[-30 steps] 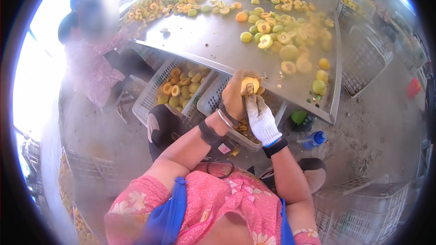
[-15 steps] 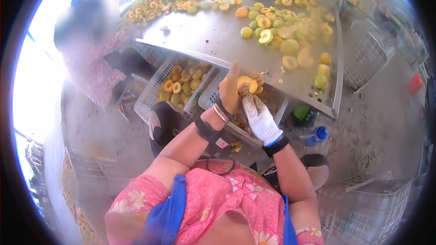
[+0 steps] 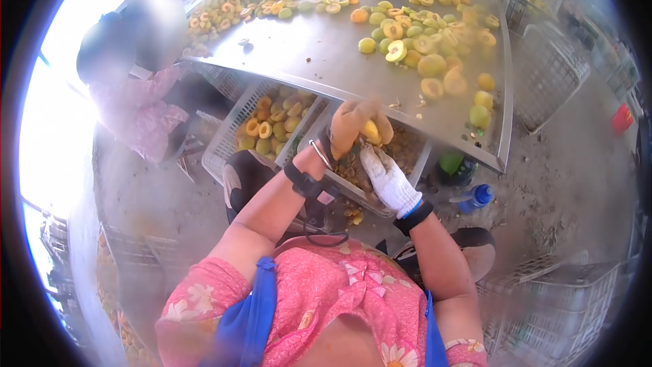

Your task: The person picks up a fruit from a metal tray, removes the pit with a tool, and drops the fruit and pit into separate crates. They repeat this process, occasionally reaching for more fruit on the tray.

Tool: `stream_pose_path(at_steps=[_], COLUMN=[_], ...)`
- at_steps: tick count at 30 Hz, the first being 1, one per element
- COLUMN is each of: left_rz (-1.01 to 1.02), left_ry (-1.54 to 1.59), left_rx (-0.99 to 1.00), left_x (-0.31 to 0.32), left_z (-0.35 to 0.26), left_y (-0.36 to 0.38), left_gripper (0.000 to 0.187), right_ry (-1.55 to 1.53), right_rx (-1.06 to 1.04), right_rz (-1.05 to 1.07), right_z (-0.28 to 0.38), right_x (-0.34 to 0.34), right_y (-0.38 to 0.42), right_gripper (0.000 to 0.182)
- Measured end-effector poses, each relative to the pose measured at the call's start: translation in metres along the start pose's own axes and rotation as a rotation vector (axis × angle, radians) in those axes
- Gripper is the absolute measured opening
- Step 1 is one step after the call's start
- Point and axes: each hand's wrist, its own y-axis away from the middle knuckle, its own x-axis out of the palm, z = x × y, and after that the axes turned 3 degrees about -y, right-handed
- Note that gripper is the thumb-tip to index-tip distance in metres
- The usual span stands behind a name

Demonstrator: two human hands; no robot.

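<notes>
My left hand is closed around a yellow apricot, whose cut inside is turned mostly out of sight. Just below the fruit is my right hand in a white glove, its fingers pinched together. Whatever those fingers hold is hidden. Both hands are over a crate with brownish bits in it, at the near edge of the metal table. To the left stands a pale crate filled with apricot halves.
Many whole and halved apricots lie across the table's far and right parts. A co-worker sits at the left. A blue-capped bottle and a dark green round object stand right of my hands. Stacked crates are at lower right.
My left hand has turned the apricot, so its open cut face no longer shows. My right hand has dropped slightly away from the fruit. The co-worker's head has shifted.
</notes>
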Motion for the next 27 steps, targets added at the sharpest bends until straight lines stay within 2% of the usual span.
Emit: stream_pose_path(at_steps=[2,5,8,9,15,18,19,22,23,24,27], left_rz=[0.016,0.047,-0.134,-0.136,-0.316,-0.515,-0.531,-0.658,-0.669,-0.635,-0.801], left_ry=[0.470,0.696,0.591,0.616,0.724,0.848,0.872,0.912,0.851,0.836,-0.146], left_rx=[-0.035,-0.067,-0.169,-0.183,-0.181,-0.188,-0.186,-0.180,-0.106,-0.031,0.288], left_x=[0.001,0.004,0.011,0.011,0.007,0.003,-0.003,-0.022,-0.033,-0.051,-0.108], left_z=[0.014,0.020,0.015,0.016,0.036,0.038,0.044,0.037,0.032,0.031,0.010], left_y=[0.005,0.002,0.001,0.002,0.003,-0.004,-0.007,-0.007,-0.003,0.003,0.036], left_gripper=[0.055,0.054,0.051,0.050,0.048,0.048,0.047,0.048,0.047,0.045,0.021], right_ry=[-0.116,-0.391,-0.753,-0.803,-1.002,-1.049,-1.050,-1.168,-1.231,-1.174,-1.199], right_rx=[0.094,0.130,0.413,0.434,0.471,0.341,0.267,0.257,0.303,0.232,0.195], right_rz=[0.052,0.152,0.245,0.243,0.450,0.535,0.646,0.613,0.478,0.415,0.247], right_z=[0.007,-0.012,0.008,0.008,-0.008,-0.019,-0.020,-0.024,-0.022,-0.021,-0.019], right_x=[0.001,-0.002,-0.007,-0.006,-0.022,-0.022,-0.020,-0.019,-0.019,-0.019,-0.017], right_y=[0.002,-0.006,0.002,0.000,-0.011,-0.014,-0.013,-0.017,-0.015,-0.016,-0.013], right_gripper=[0.036,0.033,0.030,0.033,0.039,0.042,0.043,0.043,0.043,0.043,0.041])
